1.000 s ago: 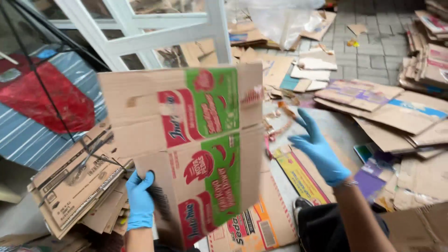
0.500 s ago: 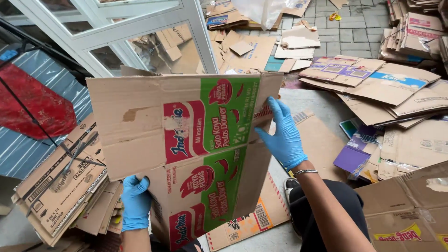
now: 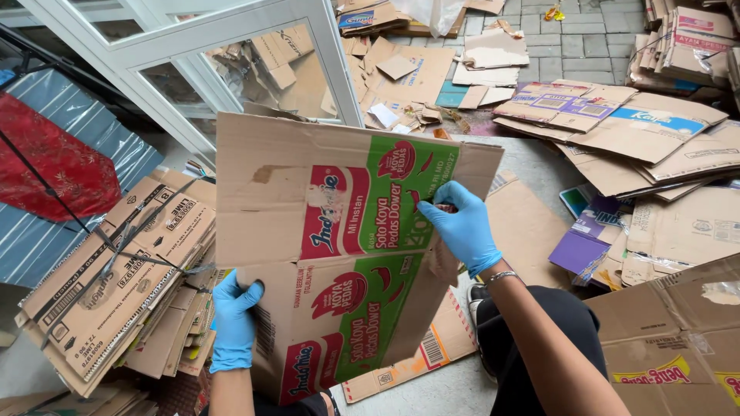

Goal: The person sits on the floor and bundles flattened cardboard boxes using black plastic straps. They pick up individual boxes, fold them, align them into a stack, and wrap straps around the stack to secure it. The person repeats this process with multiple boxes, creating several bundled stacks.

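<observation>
I hold a large flattened cardboard box (image 3: 339, 231) with red and green printed panels upright in front of me. My left hand (image 3: 233, 322), in a blue glove, grips its lower left edge. My right hand (image 3: 461, 227), also blue-gloved with a bracelet at the wrist, pinches the box's right side near the fold between upper and lower panels. The upper flap stands up, the lower part hangs toward my lap.
A strapped bundle of flattened cardboard (image 3: 116, 277) lies at my left. Loose flattened boxes (image 3: 640, 131) cover the paved floor to the right and behind. A white-framed glass door (image 3: 231, 69) stands at the back left, with a red cloth (image 3: 54, 166) beside it.
My right hand came in from the floor on the right and took hold of the box's right side. The box now sits closer and more upright in front of me.
</observation>
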